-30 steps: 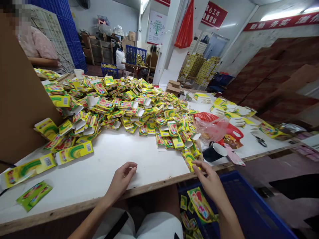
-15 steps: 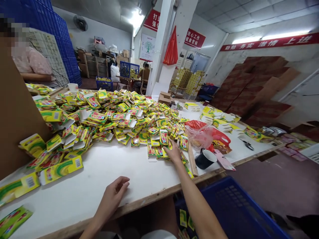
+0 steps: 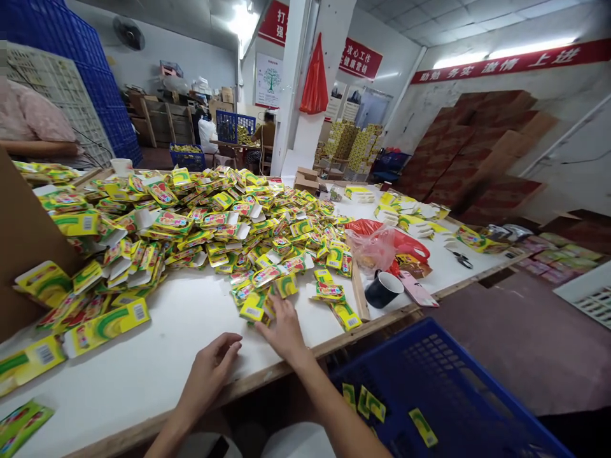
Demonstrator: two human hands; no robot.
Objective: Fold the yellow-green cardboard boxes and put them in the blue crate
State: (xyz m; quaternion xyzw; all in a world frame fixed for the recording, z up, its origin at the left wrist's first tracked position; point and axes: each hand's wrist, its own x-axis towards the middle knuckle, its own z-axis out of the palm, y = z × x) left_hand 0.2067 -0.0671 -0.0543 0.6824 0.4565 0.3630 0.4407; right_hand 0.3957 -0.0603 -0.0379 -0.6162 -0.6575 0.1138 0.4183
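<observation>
A large heap of small yellow-green printed cartons (image 3: 214, 219) covers the back of the white table (image 3: 191, 318). My right hand (image 3: 284, 327) lies at the heap's front edge, touching several loose cartons (image 3: 255, 306). Its thumb and fingers are apart around the near cartons; the fingertips are partly hidden among them. Close to the table's front edge, my left hand (image 3: 210, 366) rests with loosely curved fingers, the thumb apart and nothing held. A few more cartons (image 3: 329, 291) lie to the right of my right hand.
A dark mug (image 3: 383, 289), a pink phone-like object (image 3: 417, 289) and a red plastic bag (image 3: 410, 248) stand right, beyond a wooden strip (image 3: 359, 292). Below is a blue crate (image 3: 405, 381) with several cartons. Brown cardboard (image 3: 33, 222) rises left. Another person (image 3: 38, 121) sits across the table.
My right hand has moved left and nearer, dragging a cluster of cartons from the heap's right front. My left hand has barely moved. The view has turned slightly right and down, showing more crate.
</observation>
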